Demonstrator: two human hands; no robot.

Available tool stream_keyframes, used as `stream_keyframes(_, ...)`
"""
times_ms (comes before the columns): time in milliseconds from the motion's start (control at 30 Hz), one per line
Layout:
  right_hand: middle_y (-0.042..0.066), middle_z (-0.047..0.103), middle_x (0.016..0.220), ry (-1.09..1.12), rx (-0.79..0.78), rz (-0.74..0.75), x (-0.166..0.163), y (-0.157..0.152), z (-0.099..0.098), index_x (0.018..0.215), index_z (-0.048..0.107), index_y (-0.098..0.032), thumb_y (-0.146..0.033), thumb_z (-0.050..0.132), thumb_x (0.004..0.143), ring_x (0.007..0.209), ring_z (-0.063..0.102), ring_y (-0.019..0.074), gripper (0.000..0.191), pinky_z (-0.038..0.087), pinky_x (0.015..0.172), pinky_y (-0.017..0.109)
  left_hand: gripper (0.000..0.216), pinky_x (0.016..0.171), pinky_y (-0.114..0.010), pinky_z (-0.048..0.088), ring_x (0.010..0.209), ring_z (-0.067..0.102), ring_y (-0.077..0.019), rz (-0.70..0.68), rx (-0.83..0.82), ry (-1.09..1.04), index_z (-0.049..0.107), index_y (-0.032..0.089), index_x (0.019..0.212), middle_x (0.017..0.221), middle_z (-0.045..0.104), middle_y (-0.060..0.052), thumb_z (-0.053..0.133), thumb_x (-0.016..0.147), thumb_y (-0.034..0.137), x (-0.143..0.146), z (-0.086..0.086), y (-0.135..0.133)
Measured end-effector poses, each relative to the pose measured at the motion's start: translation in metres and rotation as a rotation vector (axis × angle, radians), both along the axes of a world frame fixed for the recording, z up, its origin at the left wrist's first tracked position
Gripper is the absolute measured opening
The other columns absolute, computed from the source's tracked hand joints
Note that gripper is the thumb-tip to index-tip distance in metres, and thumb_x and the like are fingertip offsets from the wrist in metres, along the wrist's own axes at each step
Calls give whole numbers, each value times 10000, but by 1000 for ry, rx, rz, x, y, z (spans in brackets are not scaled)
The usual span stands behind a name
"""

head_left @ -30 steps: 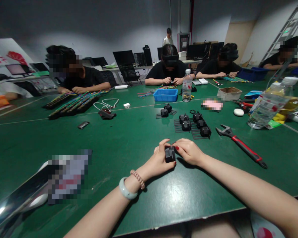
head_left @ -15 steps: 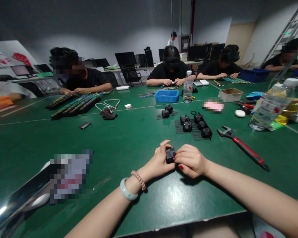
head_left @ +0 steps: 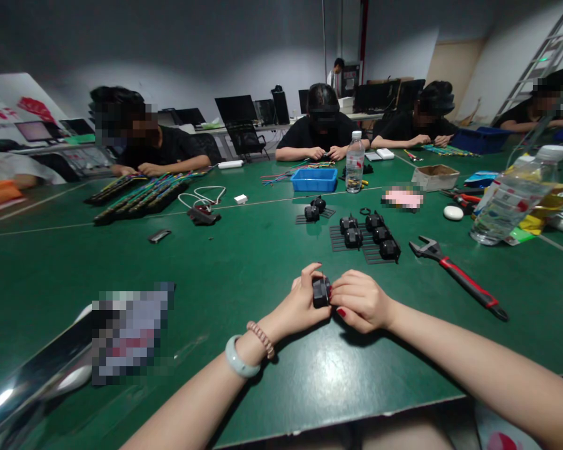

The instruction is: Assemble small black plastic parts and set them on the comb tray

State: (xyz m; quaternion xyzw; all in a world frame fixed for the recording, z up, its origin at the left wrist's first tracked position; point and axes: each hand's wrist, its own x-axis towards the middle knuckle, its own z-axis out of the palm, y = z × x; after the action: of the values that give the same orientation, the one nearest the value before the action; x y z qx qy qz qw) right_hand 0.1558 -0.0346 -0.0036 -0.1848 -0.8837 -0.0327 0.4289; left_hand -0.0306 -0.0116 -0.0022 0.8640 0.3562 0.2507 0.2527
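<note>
A small black plastic part [head_left: 319,292] is gripped between both my hands just above the green table [head_left: 244,269]. My left hand [head_left: 300,306], with a bead bracelet and a pale bangle at the wrist, wraps round its left side. My right hand [head_left: 362,301] curls over its right side, fingers closed. Beyond my hands lie several similar black parts [head_left: 370,234] on black ribbed strips [head_left: 342,240], and two more black parts [head_left: 313,209] a little further back.
A red-handled adjustable wrench [head_left: 457,278] lies to the right. Water bottles [head_left: 509,200] [head_left: 354,161], a blue tray [head_left: 313,180], a cardboard box [head_left: 434,177] and bundles of coloured wires [head_left: 138,195] sit further back. Several people work around the table. A shiny object [head_left: 32,378] lies near left.
My right hand has closed further over the black part, from fingertips touching it to fingers curled round its side. The left hand holds as before.
</note>
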Motion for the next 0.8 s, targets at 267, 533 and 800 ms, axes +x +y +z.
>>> stream_keyframes(267,82,632,790,8,-26,-20,1,1,0,783,585,-134,-208,403,800,842,567,175,197,427,720,330,789,925,-441,326,1043,441,-232,-3,5,34,105,198,1248,1095,438,-103,618,661,324,1,1,-1)
stream_keyframes(533,85,637,838,26,-67,-38,2,2,1,813,585,-143,-203,395,809,864,572,169,199,437,738,323,769,951,-444,306,1063,428,-232,0,29,28,123,199,1235,1104,424,-97,614,647,258,1,0,0)
stream_keyframes(800,78,644,860,51,-85,-40,3,5,-2,855,579,-151,-202,402,816,877,576,166,188,445,756,321,755,949,-431,318,1066,424,-227,4,34,29,145,198,1229,1127,406,-99,614,640,253,1,0,0)
